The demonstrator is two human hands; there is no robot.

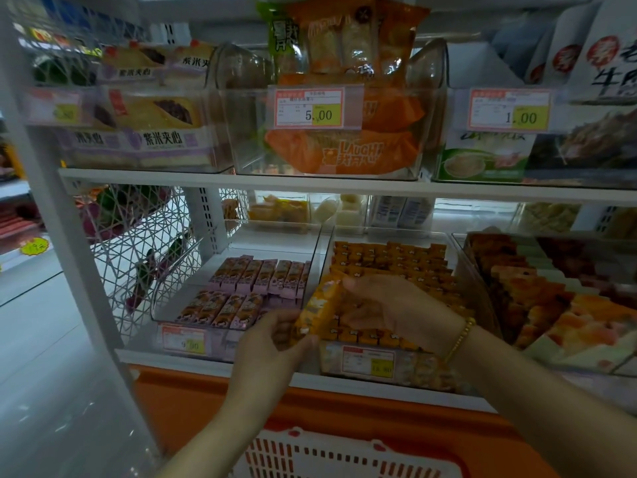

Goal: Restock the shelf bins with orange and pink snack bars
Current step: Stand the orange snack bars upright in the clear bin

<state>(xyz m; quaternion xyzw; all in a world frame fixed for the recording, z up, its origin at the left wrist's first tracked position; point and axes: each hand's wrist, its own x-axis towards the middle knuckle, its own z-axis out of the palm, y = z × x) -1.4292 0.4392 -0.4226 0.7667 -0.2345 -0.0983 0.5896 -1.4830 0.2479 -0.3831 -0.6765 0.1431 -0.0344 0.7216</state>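
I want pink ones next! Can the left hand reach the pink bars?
Probably yes: the pink bars lie in an open bin beside the left hand, though it grips an orange bar.

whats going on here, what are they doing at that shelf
A person is stocking a shop shelf. The left hand grips the lower end of one orange snack bar and the right hand holds its upper end. The bar is tilted over the front of the orange-bar bin, which already looks nearly full. Next to it on the left, the pink-bar bin is partly filled with pink bars. A white basket sits below the shelf.
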